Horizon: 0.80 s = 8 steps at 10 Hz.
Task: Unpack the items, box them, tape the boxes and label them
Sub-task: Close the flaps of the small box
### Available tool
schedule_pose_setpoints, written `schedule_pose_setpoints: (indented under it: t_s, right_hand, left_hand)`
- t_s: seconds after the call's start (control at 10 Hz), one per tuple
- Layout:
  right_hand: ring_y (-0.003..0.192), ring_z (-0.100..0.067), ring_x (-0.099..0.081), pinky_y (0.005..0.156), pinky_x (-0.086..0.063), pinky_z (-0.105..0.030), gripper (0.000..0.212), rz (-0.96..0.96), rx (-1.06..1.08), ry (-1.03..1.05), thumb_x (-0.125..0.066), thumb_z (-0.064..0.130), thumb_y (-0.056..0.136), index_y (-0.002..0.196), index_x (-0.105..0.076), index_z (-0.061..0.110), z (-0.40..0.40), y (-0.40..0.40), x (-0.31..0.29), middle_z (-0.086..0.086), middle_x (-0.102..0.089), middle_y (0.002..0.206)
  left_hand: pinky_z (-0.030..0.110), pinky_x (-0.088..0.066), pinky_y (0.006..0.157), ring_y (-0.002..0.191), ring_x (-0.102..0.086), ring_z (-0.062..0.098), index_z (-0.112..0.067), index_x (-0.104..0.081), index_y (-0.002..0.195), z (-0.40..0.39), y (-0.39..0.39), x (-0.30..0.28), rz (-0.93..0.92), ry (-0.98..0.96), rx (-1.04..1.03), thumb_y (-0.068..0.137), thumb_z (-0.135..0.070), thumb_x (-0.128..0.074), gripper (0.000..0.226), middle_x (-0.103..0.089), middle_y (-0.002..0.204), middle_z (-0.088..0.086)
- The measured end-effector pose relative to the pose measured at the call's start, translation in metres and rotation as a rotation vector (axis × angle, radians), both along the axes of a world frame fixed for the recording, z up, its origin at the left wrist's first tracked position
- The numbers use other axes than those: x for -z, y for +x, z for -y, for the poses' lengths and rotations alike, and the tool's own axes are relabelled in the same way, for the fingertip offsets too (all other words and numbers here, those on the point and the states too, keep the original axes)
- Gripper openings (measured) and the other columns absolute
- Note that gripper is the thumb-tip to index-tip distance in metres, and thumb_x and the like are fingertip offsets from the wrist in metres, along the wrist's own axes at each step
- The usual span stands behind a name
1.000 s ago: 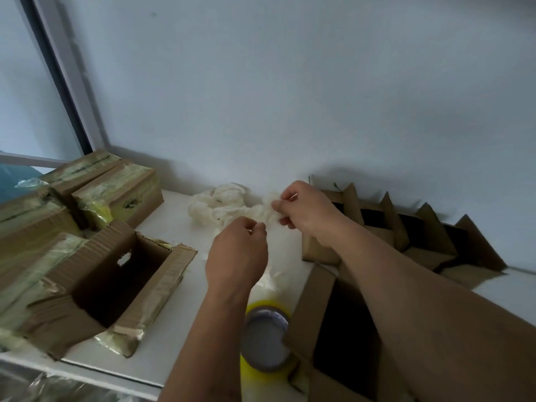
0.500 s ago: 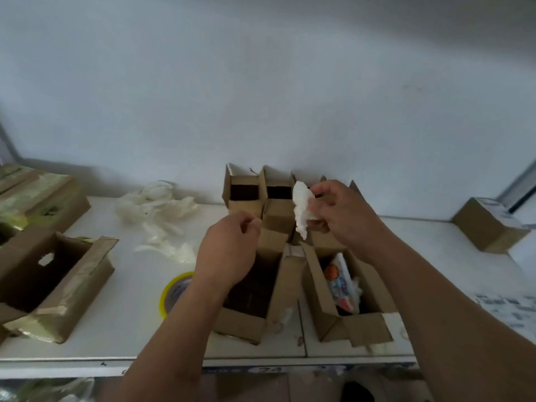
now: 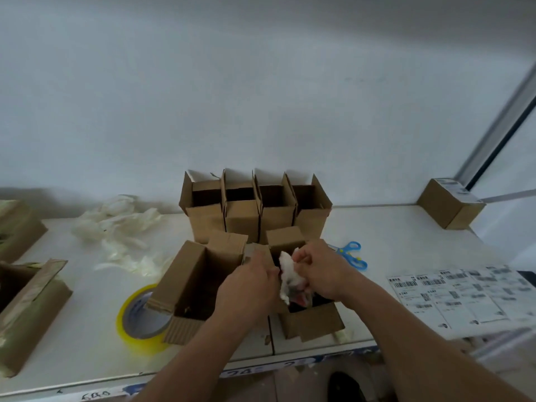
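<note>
My right hand (image 3: 319,269) pinches crumpled white wrapping (image 3: 287,272) over the near open brown cardboard box (image 3: 311,320); left hand (image 3: 249,288) grips its flap

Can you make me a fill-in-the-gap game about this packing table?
1. The scissors have ____ handles.
2. The tape roll is ____.
3. Against the wall stand ____ open boxes in a row.
4. The right hand holds something ____ over a box.

Missing words: blue; yellow; four; white

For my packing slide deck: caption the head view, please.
Both hands, left hand and right hand, tuck white wrapping into an open carton beside tape.
</note>
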State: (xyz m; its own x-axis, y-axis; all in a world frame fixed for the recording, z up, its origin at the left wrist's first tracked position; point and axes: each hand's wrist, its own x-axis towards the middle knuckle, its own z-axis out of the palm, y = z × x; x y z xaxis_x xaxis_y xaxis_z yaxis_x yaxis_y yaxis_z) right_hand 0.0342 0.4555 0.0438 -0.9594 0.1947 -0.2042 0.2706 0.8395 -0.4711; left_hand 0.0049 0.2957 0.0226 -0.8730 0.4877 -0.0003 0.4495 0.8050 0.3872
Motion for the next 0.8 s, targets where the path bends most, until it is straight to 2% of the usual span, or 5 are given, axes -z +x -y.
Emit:
schedule_pose_setpoints:
  t_s: [0.1,0.2,0.4,0.6,0.8]
  right_hand:
    - [0.116,-0.022,-0.052,0.099,-0.046,-0.039,0.036,0.098,-0.032,0.043,-0.061,0.025,0.093,0.126,-0.057,0.012,0.005,-0.005,-0.005,-0.007,-0.055,0.126]
    - [0.104,-0.017,-0.054,0.093,-0.047,-0.037,0.035,0.087,-0.033,0.054,-0.048,0.046,0.097,0.121,-0.060,0.024,0.006,-0.008,-0.003,0.003,-0.058,0.104]
    - [0.085,-0.013,-0.053,0.063,-0.041,-0.024,0.017,0.189,-0.008,0.077,-0.051,0.032,0.097,0.110,-0.058,0.024,0.007,-0.018,0.012,0.002,-0.056,0.091]
    - [0.095,-0.017,-0.060,0.092,-0.051,-0.033,0.029,0.209,-0.008,0.266,-0.051,0.037,0.097,0.115,-0.067,0.020,0.016,-0.027,0.020,-0.002,-0.066,0.104]
    - [0.123,-0.022,-0.047,0.101,-0.043,-0.034,0.053,0.224,-0.161,0.111,-0.059,0.033,0.095,0.144,-0.040,0.035,0.005,-0.015,0.004,-0.002,-0.049,0.138]
  left_hand:
    - [0.033,-0.057,0.079,0.083,-0.064,0.011,-0.020,-0.028,0.143,-0.002,0.002,0.000,0.067,0.095,-0.051,0.104,-0.026,-0.041,0.042,-0.063,0.103,-0.002]
    - [0.037,-0.054,0.085,0.095,-0.065,0.020,-0.021,-0.040,0.139,0.000,0.001,-0.001,0.117,0.179,-0.106,0.103,-0.025,-0.040,0.036,-0.066,0.111,0.004]
    - [0.041,-0.053,0.086,0.098,-0.065,0.025,-0.021,-0.046,0.136,0.000,-0.002,0.006,0.154,0.249,-0.096,0.101,-0.026,-0.042,0.035,-0.068,0.109,0.005]
    - [0.031,-0.058,0.076,0.081,-0.064,0.007,-0.031,-0.036,0.142,0.000,-0.007,0.015,0.203,0.279,-0.120,0.102,-0.028,-0.045,0.042,-0.065,0.094,-0.008]
    - [0.018,-0.049,0.060,0.071,-0.060,0.003,-0.030,-0.037,0.142,0.005,-0.014,0.016,0.243,0.328,-0.128,0.103,-0.028,-0.044,0.040,-0.061,0.086,-0.011]
